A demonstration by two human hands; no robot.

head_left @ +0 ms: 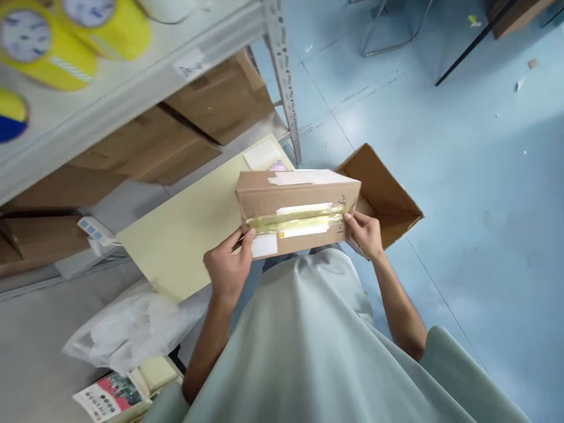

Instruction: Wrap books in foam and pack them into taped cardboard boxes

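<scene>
A cardboard box (304,192) is held up between 2 bare hands, in front of a pale green garment (308,335). By the left hand (229,261) the box's lower left corner is gripped, the hand being partly closed — the thumb is laid on the near face, and the fingers are mostly hidden behind. By the right hand (366,236) the right edge is pinched in the same way, with the thumb on the face and the other fingers curled. Shiny yellowish tape (295,221) is stretched along the near face, and dark handwriting (too small to be read) can be seen near the right end.

Behind the held box, to the right, an open carton (390,202) is partly covered by it. To the left, a pale yellow board (185,235) is seen, with a white plastic bag (127,329) near its lower end. Above the board, brown boxes (220,100) are kept under a metal shelf (211,50), on which yellow packages (48,56) with round, pale ends are placed. The floor (476,235) is blue.
</scene>
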